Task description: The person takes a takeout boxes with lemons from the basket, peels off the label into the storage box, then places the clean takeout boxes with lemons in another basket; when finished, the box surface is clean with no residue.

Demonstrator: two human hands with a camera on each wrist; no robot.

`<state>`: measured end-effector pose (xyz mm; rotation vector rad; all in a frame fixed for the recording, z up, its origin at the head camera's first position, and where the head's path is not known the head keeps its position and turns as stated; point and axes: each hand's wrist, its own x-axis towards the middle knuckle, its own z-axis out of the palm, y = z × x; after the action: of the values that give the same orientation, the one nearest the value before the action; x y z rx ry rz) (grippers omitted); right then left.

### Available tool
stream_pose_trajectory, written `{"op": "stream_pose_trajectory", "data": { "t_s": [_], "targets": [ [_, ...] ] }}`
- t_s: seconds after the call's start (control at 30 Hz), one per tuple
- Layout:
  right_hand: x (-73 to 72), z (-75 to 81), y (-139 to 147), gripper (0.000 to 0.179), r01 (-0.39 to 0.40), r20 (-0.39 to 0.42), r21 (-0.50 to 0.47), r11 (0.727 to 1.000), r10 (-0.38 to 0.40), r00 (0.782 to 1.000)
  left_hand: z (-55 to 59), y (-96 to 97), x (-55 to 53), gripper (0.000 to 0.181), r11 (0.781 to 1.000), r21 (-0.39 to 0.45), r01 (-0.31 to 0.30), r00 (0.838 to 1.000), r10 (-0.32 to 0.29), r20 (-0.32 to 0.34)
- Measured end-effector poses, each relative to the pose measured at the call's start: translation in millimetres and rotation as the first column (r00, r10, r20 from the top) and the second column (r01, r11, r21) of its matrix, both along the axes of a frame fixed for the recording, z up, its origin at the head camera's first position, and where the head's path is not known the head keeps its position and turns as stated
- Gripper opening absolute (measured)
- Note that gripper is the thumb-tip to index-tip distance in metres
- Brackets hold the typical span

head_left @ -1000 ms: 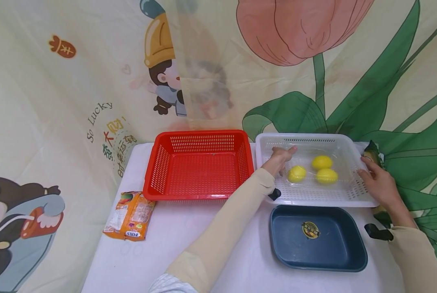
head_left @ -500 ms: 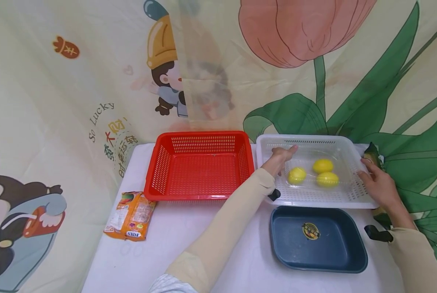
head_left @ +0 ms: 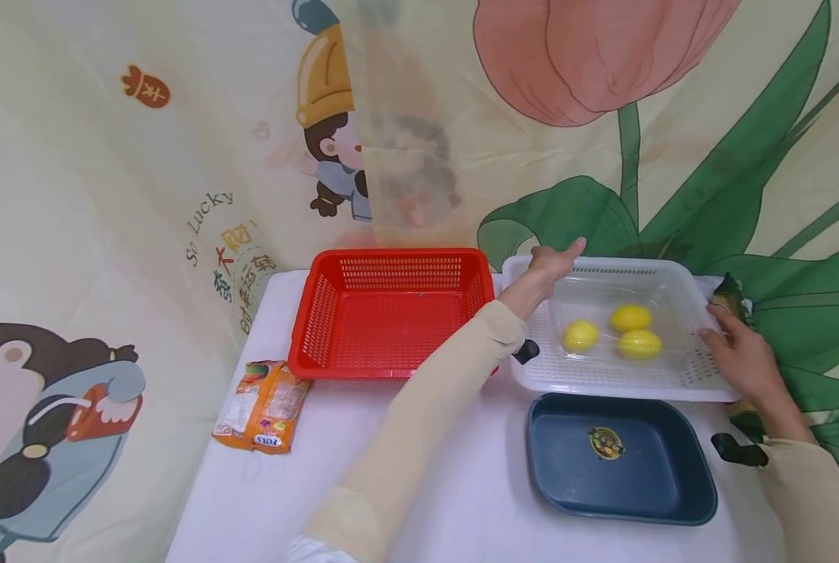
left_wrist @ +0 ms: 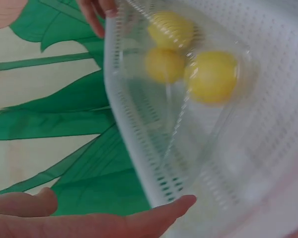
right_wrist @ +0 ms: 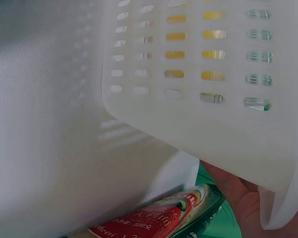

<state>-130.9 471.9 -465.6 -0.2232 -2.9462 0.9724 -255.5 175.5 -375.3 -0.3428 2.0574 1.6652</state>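
Observation:
A white plastic basket [head_left: 623, 393] stands at the right, with a clear plastic box [head_left: 595, 293] in it. Three lemons [head_left: 579, 335] lie inside that box. My left hand [head_left: 547, 270] hovers at the basket's back left rim, its fingers extended and holding nothing. In the left wrist view, fingers [left_wrist: 154, 218] stretch out near a basket corner, with the lemons [left_wrist: 212, 77] beyond. My right hand [head_left: 750, 360] holds the basket's right rim, thumb towards the inside. From the right wrist view, the basket wall [right_wrist: 208, 124] hides much of that hand [right_wrist: 238, 198].
A red basket [head_left: 391, 374] stands to the left of the white one. In front of the white basket is a dark blue tub [head_left: 644, 453]. An orange snack bag [head_left: 264, 407] lies at the left. A spaghetti pack [right_wrist: 154, 215] lies beyond the right side.
My left hand has lifted away from beside the clear box towards the back rim of the white basket. The right hand stays on the rim. The head view has shifted slightly.

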Motion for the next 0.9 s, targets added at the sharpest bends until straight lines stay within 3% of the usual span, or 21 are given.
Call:
{"op": "stream_pose_trajectory", "data": {
  "t_s": [0.23,0.37,0.5,0.6,0.73,0.9],
  "targets": [
    [0.7,3.2,0.2,0.062,0.014,0.013,0.004,1.0,-0.014,1.0,37.3,-32.1,-4.5,0.094,0.996,0.047,0.072,0.991,-0.065,-0.121],
    [1.2,2.3,-1.8,0.063,0.021,0.029,0.003,1.0,-0.021,0.999,49.2,-56.7,-4.6,0.093,0.994,0.058,0.092,0.978,-0.079,-0.193],
    [1.6,2.6,-4.4,0.063,0.026,0.033,0.0,1.0,-0.026,0.999,58.4,-86.3,-2.2,0.091,0.994,0.005,0.107,0.965,-0.102,-0.242],
    [1.5,3.7,-6.0,0.063,0.027,0.034,0.001,1.0,-0.027,0.999,63.6,-110.2,1.4,0.091,0.992,-0.064,0.108,0.956,-0.121,-0.266],
    [1.0,5.2,-6.8,0.063,0.03,0.038,0.001,1.0,-0.03,0.999,66.2,-142.9,10.8,0.092,0.989,-0.11,0.099,0.932,-0.131,-0.337],
    [1.2,6.7,-6.8,0.063,0.027,0.037,0.011,1.0,-0.028,0.999,55.2,-178.7,27.0,0.093,0.977,-0.199,0.083,0.895,-0.161,-0.416]
  ]
}}
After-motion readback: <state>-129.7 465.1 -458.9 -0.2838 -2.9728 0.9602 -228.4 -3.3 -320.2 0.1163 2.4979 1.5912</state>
